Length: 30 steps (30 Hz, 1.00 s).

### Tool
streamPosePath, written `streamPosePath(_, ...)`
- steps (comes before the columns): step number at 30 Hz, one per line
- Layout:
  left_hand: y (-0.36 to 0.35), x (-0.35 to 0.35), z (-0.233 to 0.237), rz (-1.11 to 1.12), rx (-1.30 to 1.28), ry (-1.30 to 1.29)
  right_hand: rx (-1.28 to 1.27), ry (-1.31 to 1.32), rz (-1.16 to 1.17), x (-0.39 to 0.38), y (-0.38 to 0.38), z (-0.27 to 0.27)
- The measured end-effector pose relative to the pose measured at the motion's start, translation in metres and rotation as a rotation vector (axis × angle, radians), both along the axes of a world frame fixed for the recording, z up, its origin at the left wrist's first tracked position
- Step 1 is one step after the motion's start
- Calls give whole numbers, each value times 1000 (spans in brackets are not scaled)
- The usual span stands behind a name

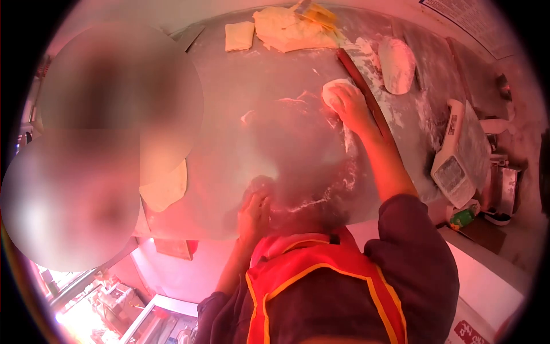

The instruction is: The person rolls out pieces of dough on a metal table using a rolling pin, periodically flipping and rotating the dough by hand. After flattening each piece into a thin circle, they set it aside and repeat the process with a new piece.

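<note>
My right hand is on a pale, rounded lump of dough at the upper right of the worktop, its fingers curled over it. A long dark red rod lies just right of that hand. Low on the worktop, near the apron, my left hand rests with its fingers bent around or against a small dark thing that I cannot make out. Loose white flour forms a curved trail between the hands.
A large dough piece and a square one lie at the back. A flat oval piece sits beyond the rod. At right stands a scale. Another dough sheet lies left, beside blurred areas.
</note>
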<state>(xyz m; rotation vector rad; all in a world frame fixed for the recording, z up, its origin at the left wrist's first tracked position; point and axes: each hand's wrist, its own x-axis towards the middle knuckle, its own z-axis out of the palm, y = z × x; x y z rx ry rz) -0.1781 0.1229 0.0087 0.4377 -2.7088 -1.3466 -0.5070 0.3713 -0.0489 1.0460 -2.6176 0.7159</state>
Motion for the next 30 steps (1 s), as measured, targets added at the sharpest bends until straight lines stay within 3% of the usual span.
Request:
streamPosePath(2, 11, 1, -21, -107, -92, 78, 16, -52, 22, 12, 26, -12)
streamPosePath(5, 40, -16, -12, -111, -20, 50, 20, -46, 39, 75, 47, -11)
streamPosePath(8, 70, -37, -10, -134, -90, -67, -116, -183, -38, 152, 15, 9)
streamPosePath(10, 82, -55, -40, -182, -205, 97, -223, -301, 22, 173, 0, 8)
streamPosePath(13, 94, -111, -51, -286, -379, 205, -333, -536, -59, 174, 8, 40)
streamPosePath(15, 97, -140, -48, -412, -583, 185, -219, -382, -105, 159, 40, 47)
streamPosePath(18, 106, -160, -69, -423, -613, 133, -97, -289, -298, 146, 96, 38)
streamPosePath(23, 118, -167, -61, -387, -680, 80, 33, -176, -421, 156, 147, 16)
streamPosePath(28, 118, -172, -56, -422, -711, -14, 130, -374, -567, 138, 149, 10)
streamPosePath(30, 119, -167, -60, -411, -693, -5, 142, -374, -516, 126, 153, 6)
